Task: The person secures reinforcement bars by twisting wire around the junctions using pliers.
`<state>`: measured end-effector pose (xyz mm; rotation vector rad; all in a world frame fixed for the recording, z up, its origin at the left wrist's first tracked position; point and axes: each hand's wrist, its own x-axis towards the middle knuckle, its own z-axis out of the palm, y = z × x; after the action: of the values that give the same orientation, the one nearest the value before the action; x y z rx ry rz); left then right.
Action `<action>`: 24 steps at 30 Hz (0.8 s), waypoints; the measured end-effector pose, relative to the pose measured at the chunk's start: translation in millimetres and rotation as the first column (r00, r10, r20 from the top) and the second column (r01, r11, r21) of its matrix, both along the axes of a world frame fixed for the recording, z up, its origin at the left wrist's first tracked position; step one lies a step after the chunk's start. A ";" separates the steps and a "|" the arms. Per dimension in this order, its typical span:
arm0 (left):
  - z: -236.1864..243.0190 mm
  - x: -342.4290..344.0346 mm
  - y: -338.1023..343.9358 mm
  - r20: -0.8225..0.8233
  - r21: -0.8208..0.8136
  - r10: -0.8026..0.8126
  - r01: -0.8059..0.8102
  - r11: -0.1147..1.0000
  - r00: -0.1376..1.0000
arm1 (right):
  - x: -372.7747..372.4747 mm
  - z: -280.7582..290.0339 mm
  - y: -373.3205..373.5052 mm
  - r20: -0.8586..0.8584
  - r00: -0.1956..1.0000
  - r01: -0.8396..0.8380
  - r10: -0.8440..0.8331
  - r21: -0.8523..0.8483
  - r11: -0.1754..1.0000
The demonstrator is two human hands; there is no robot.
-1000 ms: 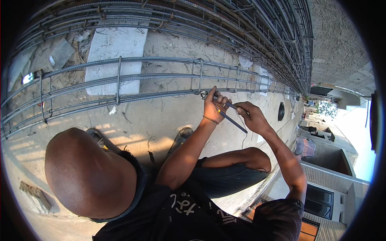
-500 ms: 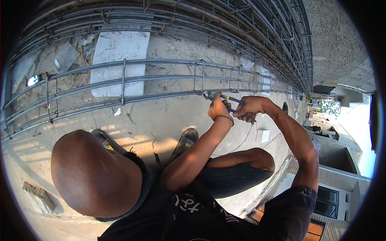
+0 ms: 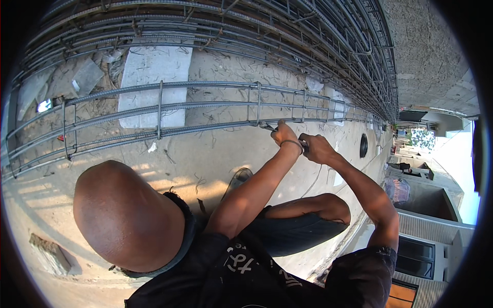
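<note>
My left hand [image 3: 284, 135] is closed around a pair of dark pliers [image 3: 265, 126] just behind the jaws. Lower and to the right, my right hand [image 3: 317, 149] is wrapped around the ends of the handles, which it mostly hides. The jaws touch the nearest bar of a long, narrow rebar cage [image 3: 159, 109], close to one of its square stirrups [image 3: 258, 102]. Whether a tie wire sits in the jaws is too small to tell. Both arms reach up and forward from the lower edge, over my bent legs.
A dense stack of rebar cages [image 3: 308, 32] lies beyond. White sheets [image 3: 154, 61] and scraps of wire lie on the concrete floor beneath the cage. A rough block [image 3: 50, 253] is at the lower left. A black ring [image 3: 364, 146] lies to the right.
The plier handles have swung lower and closer together. My right hand has moved down against my left wrist, while the jaws have stayed by the same stirrup, slightly lower.
</note>
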<state>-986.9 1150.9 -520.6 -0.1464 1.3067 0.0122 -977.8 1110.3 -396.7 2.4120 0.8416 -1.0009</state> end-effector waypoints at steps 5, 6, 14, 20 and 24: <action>13.1 -57.6 -10.5 0.353 0.100 -0.035 -0.001 0.995 0.935 | 10.9 -10.3 -54.3 -0.681 0.377 0.716 -0.628 -0.216 0.664; 6.5 -61.3 -6.9 0.457 -0.043 0.089 -0.078 0.996 0.885 | 10.5 -16.7 -67.4 -0.766 0.235 0.764 -0.599 -0.235 0.601; 3.4 -48.4 4.0 0.228 0.021 -0.083 0.081 0.997 0.970 | -8.1 30.0 -81.0 -0.650 0.344 0.577 -0.678 -0.423 0.698; -0.5 -50.8 7.4 0.509 -0.298 0.306 -0.168 0.940 0.805 | -34.3 38.6 -121.9 -0.386 0.702 0.697 -0.599 0.199 0.688; 4.0 -40.7 -0.7 0.298 -0.090 0.122 -0.099 0.991 0.947 | -97.7 46.1 -79.9 -0.289 0.956 0.100 0.046 0.468 0.878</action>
<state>-1027.6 1150.3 -516.6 -0.2746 0.9907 0.0356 -1075.5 1030.4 -350.7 2.7205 1.2954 -1.3120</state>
